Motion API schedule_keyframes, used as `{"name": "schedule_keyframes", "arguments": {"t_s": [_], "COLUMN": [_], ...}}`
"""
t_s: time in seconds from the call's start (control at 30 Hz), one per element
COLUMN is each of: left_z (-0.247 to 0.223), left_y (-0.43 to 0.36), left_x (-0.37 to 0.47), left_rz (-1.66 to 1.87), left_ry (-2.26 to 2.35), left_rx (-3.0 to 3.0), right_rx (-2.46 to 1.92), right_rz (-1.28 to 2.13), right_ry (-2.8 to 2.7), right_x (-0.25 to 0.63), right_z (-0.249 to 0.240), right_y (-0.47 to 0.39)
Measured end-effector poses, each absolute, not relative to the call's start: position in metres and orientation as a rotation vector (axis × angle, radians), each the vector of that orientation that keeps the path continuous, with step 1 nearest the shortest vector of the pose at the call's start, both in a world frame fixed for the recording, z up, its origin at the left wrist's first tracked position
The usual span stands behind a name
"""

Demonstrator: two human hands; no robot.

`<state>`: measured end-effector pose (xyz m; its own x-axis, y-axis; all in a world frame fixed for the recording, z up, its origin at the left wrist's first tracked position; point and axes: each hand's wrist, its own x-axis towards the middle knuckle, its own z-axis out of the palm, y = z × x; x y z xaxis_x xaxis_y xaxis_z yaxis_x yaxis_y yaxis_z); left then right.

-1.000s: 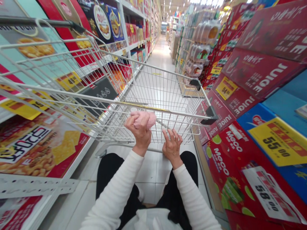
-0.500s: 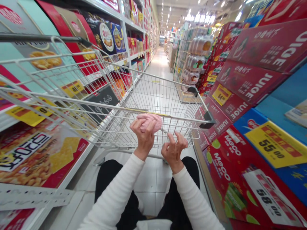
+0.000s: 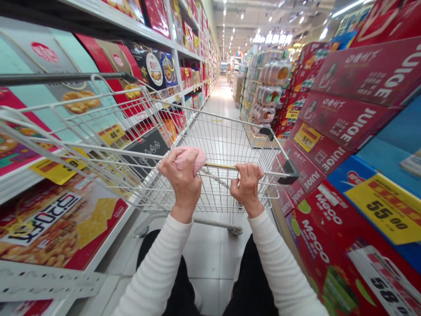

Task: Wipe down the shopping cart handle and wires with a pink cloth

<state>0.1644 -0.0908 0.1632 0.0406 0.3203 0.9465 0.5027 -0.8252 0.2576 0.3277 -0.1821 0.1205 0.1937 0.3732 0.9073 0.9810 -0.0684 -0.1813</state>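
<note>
My left grip [image 3: 183,182] closes around a pink cloth [image 3: 197,161] against the top rail [image 3: 219,166] of a wire shopping cart [image 3: 289,172], while my right grip [image 3: 249,182] curls over the same rail. Both holds look complete; anything left to do is unclear. Boxed drinks [image 3: 348,115] rise beyond my right grip.

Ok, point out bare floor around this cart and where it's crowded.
Bare floor shows between the legs, and down the aisle between the left shelves and wrapped packs. Crowded: right of the cart, where juice boxes stand close.
</note>
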Motion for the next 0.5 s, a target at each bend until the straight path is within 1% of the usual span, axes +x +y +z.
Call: {"name": "schedule_keyframes", "arguments": {"t_s": [0.13,0.23,0.33,0.5], "left_z": [0.171,0.173,0.169,0.162], "left_y": [-0.073,-0.073,-0.090,-0.109], "left_x": [0.139,0.138,0.161,0.189], "left_rz": [-1.936,-1.942,-1.880,-1.774], "left_ry": [-1.012,-1.055,-0.957,-0.753], "left_rx": [-2.088,-2.114,-2.256,-2.415], "right_rx": [-1.576,-1.595,-1.603,-1.579], "right_rz": [-0.842,-0.831,-0.822,-0.790], "right_ry": [-1.360,-1.316,-1.273,-1.417], "right_x": [0.342,0.344,0.333,0.318], "right_z": [0.118,0.120,0.125,0.130], "right_y": [-0.184,-0.182,-0.177,-0.172]}}
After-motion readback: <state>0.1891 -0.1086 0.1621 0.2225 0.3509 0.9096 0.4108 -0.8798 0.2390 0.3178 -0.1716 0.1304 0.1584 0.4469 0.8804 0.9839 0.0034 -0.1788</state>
